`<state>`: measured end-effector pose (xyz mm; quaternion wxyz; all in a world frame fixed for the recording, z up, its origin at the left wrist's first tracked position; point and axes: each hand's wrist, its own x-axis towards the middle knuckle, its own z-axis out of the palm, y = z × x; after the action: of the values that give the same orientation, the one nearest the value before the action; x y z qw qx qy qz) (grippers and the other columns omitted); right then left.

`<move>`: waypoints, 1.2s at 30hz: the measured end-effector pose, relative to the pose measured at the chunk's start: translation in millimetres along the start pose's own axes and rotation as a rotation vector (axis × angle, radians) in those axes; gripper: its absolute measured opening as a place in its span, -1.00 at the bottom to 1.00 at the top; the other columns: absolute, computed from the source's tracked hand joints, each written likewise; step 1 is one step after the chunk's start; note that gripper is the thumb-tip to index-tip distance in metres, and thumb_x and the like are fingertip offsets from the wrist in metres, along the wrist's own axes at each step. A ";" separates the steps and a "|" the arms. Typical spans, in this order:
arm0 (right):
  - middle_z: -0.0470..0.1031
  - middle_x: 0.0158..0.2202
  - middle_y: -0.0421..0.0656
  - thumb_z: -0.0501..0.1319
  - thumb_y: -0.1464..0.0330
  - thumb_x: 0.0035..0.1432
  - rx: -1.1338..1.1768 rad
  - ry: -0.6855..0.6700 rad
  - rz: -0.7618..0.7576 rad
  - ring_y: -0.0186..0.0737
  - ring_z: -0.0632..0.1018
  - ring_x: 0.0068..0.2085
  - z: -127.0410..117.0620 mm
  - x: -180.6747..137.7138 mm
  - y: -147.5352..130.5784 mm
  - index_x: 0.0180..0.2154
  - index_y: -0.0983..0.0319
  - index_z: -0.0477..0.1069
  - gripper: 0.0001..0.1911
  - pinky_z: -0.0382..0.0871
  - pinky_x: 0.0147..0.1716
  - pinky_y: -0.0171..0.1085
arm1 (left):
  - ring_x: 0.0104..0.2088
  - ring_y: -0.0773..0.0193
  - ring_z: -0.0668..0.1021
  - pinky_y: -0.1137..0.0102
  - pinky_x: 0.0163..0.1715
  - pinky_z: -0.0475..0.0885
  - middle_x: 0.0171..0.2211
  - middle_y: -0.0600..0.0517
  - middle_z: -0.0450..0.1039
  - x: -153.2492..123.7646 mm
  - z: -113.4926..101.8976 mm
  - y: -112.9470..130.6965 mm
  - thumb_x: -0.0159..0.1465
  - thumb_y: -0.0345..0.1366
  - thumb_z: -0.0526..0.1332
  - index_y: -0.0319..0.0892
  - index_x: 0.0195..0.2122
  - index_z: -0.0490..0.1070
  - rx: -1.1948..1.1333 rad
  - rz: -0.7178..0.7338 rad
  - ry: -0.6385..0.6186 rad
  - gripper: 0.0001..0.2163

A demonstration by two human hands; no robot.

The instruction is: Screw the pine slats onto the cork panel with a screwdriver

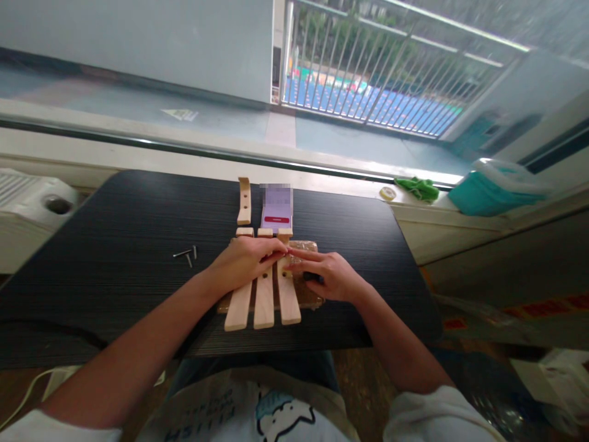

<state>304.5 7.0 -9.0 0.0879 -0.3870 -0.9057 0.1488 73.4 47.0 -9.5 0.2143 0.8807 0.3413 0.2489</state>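
Three pale wooden hook pieces with drilled holes lie side by side, the left piece (239, 310), the middle piece (264, 304) and the right piece (289, 301). Their near ends jut past a brown tape-wrapped package (307, 247) under them. Across their upper part lies my left hand (246, 258), its thumb and forefinger closed at the right piece; anything pinched there is too small to make out. My right hand (334, 275) rests from the right, with fingers stretched apart and tips touching the right piece. A dark object (313, 277) shows under its palm, partly hidden.
Another wooden hook piece (245, 202) lies farther back, beside a phone (277, 209) with a lit screen. Several screws (188, 255) lie left on the black table (138, 215). On the windowsill are a tape roll (387, 194), a green cloth (419, 189) and a teal bin (483, 193).
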 end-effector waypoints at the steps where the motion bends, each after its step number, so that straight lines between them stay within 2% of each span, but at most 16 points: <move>1: 0.23 0.32 -0.24 0.15 0.51 0.05 0.000 -0.002 0.002 -0.15 0.61 0.00 -0.1 0.0 0.1 0.10 -0.02 0.36 -0.43 0.53 -0.13 -0.21 | -0.28 0.26 0.61 0.41 -0.19 0.47 -0.27 0.02 0.62 0.3 0.0 -0.4 0.32 -0.24 0.12 -0.14 -0.18 0.55 0.005 0.000 -0.006 -0.78; 12: 0.24 0.31 -0.22 0.13 0.50 0.05 0.006 0.006 -0.004 -0.13 0.63 -0.03 -0.3 0.5 -0.3 0.08 0.00 0.38 -0.45 0.53 -0.16 -0.21 | -0.24 0.23 0.63 0.41 -0.19 0.46 -0.23 0.01 0.63 0.3 1.4 -6.1 0.32 -0.26 0.13 -0.15 -0.23 0.56 0.050 0.048 -0.010 -0.79; 36: 0.23 0.31 -0.19 0.12 0.50 0.06 0.020 0.021 -0.023 -0.06 0.62 -0.01 -0.3 -0.2 0.2 0.08 0.02 0.39 -0.45 0.56 -0.16 -0.14 | -0.40 0.33 0.62 0.50 -0.34 0.47 -0.36 0.05 0.63 1.1 4.1 -7.6 0.32 -0.30 0.16 -0.19 -0.30 0.56 0.108 0.192 0.140 -0.82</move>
<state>304.8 7.0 -8.8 0.1030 -0.3770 -0.9077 0.1529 72.7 52.1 -16.6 0.1176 0.9001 0.2823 0.3104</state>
